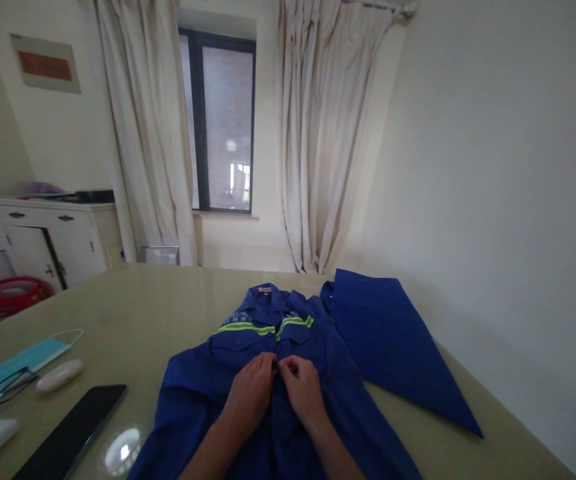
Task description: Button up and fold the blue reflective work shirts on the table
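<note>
A blue work jacket (193,373) with yellow-green stripes across the chest lies front up on the table, its collar at the far end. My left hand (254,385) pinches the front edge of the jacket near the middle, below the chest pockets. Right beside it, my right hand (301,385) grips the other side of the same front opening with thumb and forefinger. The fingertips of both hands nearly meet. A small dark spot, perhaps a button, shows between them, too small to make out. Further buttons run down the front below my hands.
Folded blue cloth (393,333) lies to the right, against the wall side. On the left of the glossy table (168,300) are a black phone (75,430), a white mouse (59,375), glasses (11,387) and a blue face mask (23,360). A red basket (13,297) stands beyond the table.
</note>
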Demonstrator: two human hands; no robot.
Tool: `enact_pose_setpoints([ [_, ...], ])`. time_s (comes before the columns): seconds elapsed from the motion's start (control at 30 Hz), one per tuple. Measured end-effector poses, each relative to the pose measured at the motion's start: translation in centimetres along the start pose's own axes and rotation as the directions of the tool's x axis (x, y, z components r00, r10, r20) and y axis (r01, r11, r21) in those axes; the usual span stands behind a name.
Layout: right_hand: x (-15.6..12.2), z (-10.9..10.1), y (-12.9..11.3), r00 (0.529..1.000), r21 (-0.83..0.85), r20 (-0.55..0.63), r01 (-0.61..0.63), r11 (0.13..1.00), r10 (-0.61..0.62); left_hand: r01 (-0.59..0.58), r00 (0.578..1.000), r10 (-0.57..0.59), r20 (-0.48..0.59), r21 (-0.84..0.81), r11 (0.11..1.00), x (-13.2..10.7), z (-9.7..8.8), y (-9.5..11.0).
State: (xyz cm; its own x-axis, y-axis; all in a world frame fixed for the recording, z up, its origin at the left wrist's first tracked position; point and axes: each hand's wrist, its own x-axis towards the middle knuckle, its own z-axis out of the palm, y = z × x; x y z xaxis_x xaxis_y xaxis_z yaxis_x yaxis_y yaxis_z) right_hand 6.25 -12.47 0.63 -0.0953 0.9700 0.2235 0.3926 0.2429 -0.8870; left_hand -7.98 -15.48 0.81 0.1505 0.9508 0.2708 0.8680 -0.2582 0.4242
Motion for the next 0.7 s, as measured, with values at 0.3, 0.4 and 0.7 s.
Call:
enact_pose_setpoints([
  [0.3, -0.3, -1.5, -0.4, 0.967, -0.123, -0.143, 0.194, 0.973, -0.211, 0.100, 0.994, -0.101, 0.047, 0.018, 0.995, 0.2, -0.2, -0.2],
  [0.4, 1.0, -4.8, 1.6, 0.861, -0.246, -0.468, 0.090, 0.965, -0.200, 0.168, 0.986, -0.168, 0.007, -0.057, 0.984, 0.1, -0.7, -0.4],
  [0.7, 2.8, -9.1, 4.8, 0.870, -0.065, -0.391, -0.351, 0.934, 0.300, 0.204, 0.979, -0.204, -0.010, -0.006, 0.979, 0.1, -1.6, 0.0],
])
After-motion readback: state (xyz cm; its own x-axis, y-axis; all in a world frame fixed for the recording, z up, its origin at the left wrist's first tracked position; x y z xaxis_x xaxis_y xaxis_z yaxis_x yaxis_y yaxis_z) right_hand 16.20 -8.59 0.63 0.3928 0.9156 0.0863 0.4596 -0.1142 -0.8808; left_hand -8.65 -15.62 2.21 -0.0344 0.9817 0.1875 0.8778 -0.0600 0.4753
